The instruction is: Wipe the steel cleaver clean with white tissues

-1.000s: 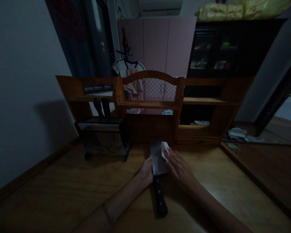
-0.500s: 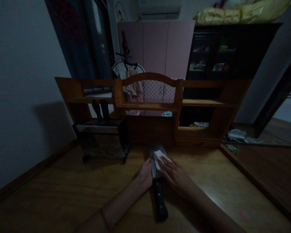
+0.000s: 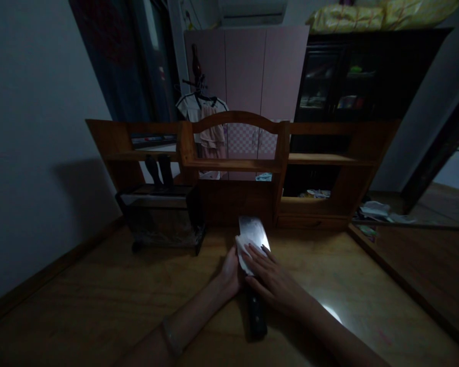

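Note:
A cleaver (image 3: 254, 230) with a broad metal blade and a black riveted handle (image 3: 257, 317) is held above the wooden table, handle toward me. My left hand (image 3: 231, 271) grips the blade from its left edge, its fingers partly hidden beneath. Flat against the blade's upper face, my right hand (image 3: 268, 272) presses a crumpled white cloth (image 3: 243, 248), possibly tissue, near the handle end. Its fingers lie close together over the cloth. The far part of the blade is uncovered and catches bright light.
A knife block (image 3: 162, 216) with two black-handled knives (image 3: 158, 171) stands at the left. Behind it, a wooden shelf unit (image 3: 233, 165) runs along the table's (image 3: 99, 306) far side. A white wall (image 3: 30, 153) borders the left. A raised wooden edge (image 3: 401, 280) lies right.
My right hand has slid the white cloth down the blade toward the handle, baring the far end. The blade has tilted and now shines. The handle has shifted slightly away from me.

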`<state>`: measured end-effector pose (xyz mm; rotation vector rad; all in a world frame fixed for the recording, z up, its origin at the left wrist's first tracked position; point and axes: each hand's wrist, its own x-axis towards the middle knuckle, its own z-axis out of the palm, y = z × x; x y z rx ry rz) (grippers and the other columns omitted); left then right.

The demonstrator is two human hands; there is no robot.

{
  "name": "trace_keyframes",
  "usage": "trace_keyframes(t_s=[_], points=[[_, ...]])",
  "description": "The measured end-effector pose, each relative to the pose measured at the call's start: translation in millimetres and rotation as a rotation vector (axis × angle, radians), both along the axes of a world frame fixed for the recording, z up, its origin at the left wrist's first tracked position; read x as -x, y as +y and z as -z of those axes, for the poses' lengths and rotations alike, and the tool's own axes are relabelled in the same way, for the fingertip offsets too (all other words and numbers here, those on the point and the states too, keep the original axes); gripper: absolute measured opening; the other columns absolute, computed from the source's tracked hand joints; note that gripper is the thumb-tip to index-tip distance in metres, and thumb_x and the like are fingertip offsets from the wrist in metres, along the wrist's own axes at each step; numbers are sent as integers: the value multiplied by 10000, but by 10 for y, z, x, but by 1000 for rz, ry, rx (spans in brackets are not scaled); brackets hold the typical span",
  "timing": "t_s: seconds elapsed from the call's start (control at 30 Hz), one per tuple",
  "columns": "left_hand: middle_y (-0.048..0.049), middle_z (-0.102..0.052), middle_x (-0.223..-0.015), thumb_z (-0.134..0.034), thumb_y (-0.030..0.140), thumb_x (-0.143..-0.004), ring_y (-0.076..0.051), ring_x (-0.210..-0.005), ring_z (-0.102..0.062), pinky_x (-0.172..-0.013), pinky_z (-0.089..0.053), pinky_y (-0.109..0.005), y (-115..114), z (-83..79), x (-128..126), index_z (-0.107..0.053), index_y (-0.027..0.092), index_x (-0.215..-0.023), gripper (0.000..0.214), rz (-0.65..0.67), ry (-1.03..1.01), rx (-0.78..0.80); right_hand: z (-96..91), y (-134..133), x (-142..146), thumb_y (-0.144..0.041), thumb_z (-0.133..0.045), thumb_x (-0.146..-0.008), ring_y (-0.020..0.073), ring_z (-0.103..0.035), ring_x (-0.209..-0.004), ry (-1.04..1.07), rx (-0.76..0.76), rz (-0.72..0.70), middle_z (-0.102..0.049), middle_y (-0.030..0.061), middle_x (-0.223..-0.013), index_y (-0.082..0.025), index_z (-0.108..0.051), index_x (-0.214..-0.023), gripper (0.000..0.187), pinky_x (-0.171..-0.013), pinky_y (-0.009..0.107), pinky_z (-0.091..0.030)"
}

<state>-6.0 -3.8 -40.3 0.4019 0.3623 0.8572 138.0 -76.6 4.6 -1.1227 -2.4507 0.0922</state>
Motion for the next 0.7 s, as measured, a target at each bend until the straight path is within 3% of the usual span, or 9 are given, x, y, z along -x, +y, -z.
trace_keyframes(t_s=[0.2, 0.33, 0.4, 0.47, 0.53, 0.6, 0.7], points=[[-181, -689, -1028, -307, 547, -968, -281, -953, -655, -895, -458, -367, -75, -110, 24, -592, 50, -1203, 620, 37, 73, -18, 54, 50, -70, -420, -329, -1004, 205, -212, -1438, -6, 33, 105, -275, 53, -1547, -248, -275, -1493, 521, -1181, 491, -197], [-195, -673, -1094, -305, 587, -953, -302, -988, -644, -893, -457, -390, -87, -141, 36, -581, 63, -1235, 656, 61, 32, -39, 246, 151, -185, -447, -364, -988, 259, -282, -1413, 55, -29, 323, -355, 112, -1510, -196, -356, -1463, 537, -1143, 515, -283], [-197, -671, -1104, -311, 611, -941, -309, -1003, -639, -913, -445, -403, -71, -118, 31, -585, 63, -1232, 679, 63, 21, -40, 328, 211, -238, -442, -408, -973, 294, -263, -1417, 129, -109, 423, -309, 137, -1529, -173, -310, -1481, 583, -1127, 546, -298], [-193, -678, -1094, -317, 617, -937, -312, -1009, -637, -934, -432, -410, -50, -88, 26, -594, 59, -1217, 683, 58, 27, -39, 322, 251, -280, -407, -442, -960, 302, -214, -1432, 207, -192, 426, -194, 124, -1571, -187, -207, -1514, 641, -1117, 546, -318], [-188, -685, -1077, -319, 604, -942, -314, -1012, -636, -947, -421, -417, -30, -62, 23, -602, 61, -1203, 666, 58, 33, -37, 182, 218, -296, -352, -441, -958, 295, -247, -1423, 273, -257, 389, -184, 96, -1579, -220, -165, -1524, 643, -1095, 521, -367], [-183, -693, -1052, -309, 595, -947, -317, -1009, -638, -952, -416, -421, -14, -45, 19, -611, 64, -1184, 656, 62, 46, -19, -87, 50, -272, -301, -424, -961, 285, -424, -1335, 313, -307, 381, -387, 86, -1498, -246, -271, -1497, 560, -1046, 487, -439], [-179, -700, -1017, -300, 589, -950, -309, -985, -645, -938, -425, -399, -3, -41, 15, -627, 58, -1148, 654, 52, 40, -1, -565, -493, -193, -260, -468, -933, 260, -647, -1061, 315, -405, 356, -641, 33, -1240, -356, -495, -1359, 438, -878, 409, -553]])
